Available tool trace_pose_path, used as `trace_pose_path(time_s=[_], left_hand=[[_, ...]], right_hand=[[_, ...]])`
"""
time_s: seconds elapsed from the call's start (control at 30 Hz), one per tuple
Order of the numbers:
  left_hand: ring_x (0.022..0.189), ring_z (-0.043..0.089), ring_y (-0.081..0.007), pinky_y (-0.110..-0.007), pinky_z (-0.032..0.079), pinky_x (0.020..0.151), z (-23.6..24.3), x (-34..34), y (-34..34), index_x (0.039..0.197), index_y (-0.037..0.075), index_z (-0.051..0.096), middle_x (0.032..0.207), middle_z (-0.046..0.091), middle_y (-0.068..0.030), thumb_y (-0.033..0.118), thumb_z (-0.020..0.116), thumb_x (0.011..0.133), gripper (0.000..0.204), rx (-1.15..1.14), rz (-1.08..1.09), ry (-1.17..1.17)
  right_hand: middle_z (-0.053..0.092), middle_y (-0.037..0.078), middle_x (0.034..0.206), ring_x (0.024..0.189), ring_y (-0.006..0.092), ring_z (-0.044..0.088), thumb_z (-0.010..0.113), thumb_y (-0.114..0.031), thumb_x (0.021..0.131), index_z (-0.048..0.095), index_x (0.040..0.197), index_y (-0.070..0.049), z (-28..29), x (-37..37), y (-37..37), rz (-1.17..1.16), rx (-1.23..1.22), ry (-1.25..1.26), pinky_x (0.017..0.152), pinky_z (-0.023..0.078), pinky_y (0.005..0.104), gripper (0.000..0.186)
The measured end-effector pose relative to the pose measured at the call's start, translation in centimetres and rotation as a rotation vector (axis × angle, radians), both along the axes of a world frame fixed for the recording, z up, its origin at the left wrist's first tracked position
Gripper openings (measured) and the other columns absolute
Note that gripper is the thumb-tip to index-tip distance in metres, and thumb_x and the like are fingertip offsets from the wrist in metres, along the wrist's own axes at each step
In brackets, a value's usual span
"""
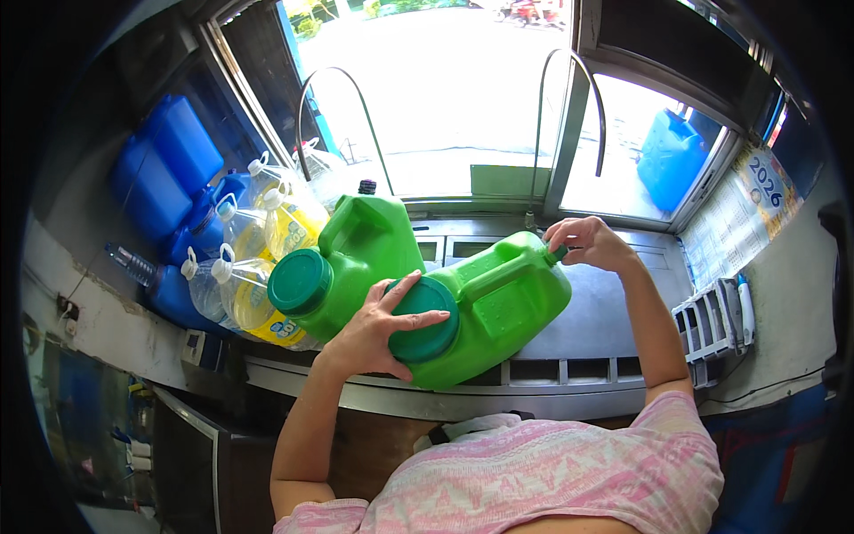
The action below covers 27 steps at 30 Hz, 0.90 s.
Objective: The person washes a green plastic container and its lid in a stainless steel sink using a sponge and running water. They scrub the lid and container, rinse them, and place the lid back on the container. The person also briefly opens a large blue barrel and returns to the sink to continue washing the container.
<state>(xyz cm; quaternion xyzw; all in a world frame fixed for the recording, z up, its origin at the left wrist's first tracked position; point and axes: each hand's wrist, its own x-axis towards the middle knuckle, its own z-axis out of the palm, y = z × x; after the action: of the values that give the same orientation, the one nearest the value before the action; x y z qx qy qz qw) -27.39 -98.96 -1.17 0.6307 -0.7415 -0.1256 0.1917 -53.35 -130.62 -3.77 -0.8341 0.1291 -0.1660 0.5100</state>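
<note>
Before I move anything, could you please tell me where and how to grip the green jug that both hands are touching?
Probably by the jug's moulded handle, from above: that bar faces up, running between wide lid and small cap. The left hand is spread over the lid and the right hand pinches the cap, leaving the handle free.

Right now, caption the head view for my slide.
Left hand spread on the large lid, right hand at the small cap of a green jug.
</note>
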Motion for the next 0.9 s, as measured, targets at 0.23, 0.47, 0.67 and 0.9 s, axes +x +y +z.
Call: trace_pose_path(time_s=[0.23, 0.47, 0.67, 0.9], left_hand=[[0.125, 0.037, -0.0430, -0.051, 0.032, 0.107, -0.3, 0.1, 0.1, 0.126, 0.040, 0.058, 0.152, 0.026, -0.0161, 0.025, 0.092, 0.029, 0.104, -0.007, -0.013, -0.028], [0.125, 0.038, -0.0425, -0.050, 0.034, 0.106, -0.2, -0.3, 0.2, 0.127, 0.040, 0.057, 0.152, 0.026, -0.0158, 0.023, 0.091, 0.029, 0.105, -0.009, 0.010, -0.040], [0.124, 0.038, -0.0430, -0.051, 0.035, 0.106, -0.2, -0.3, 0.3, 0.127, 0.041, 0.056, 0.152, 0.026, -0.0162, 0.021, 0.091, 0.030, 0.105, -0.020, 0.015, -0.027], [0.124, 0.037, -0.0450, -0.052, 0.037, 0.105, -0.4, -0.3, 0.0, 0.127, 0.044, 0.055, 0.152, 0.026, -0.0160, 0.015, 0.089, 0.030, 0.106, -0.024, 0.042, -0.014]], right_hand=[[0.070, 0.009, 0.092, 0.087, 0.0160, 0.067, 0.072, 0.003, 0.070, 0.072, 0.090, -0.002, -1.3, -0.5, -0.1, -0.012, -0.151, -0.075, 0.079, 0.055, 0.0294, 0.020], [0.058, 0.007, 0.050, 0.037, 0.0135, 0.056, 0.044, -0.059, 0.093, 0.063, 0.070, -0.003, -1.8, 1.3, -1.4, -0.291, -0.072, 0.370, 0.034, 0.044, 0.0253, 0.064], [0.065, 0.006, 0.066, 0.057, 0.0130, 0.065, 0.043, -0.058, 0.094, 0.068, 0.085, -0.003, -0.7, 0.1, -2.9, -0.220, 0.069, 0.456, 0.050, 0.051, 0.0266, 0.061], [0.067, 0.007, 0.081, 0.066, 0.0123, 0.066, 0.061, -0.023, 0.088, 0.065, 0.111, -0.001, -0.5, 0.2, -1.6, 0.048, -0.004, 0.101, 0.055, 0.053, 0.0243, 0.032]])
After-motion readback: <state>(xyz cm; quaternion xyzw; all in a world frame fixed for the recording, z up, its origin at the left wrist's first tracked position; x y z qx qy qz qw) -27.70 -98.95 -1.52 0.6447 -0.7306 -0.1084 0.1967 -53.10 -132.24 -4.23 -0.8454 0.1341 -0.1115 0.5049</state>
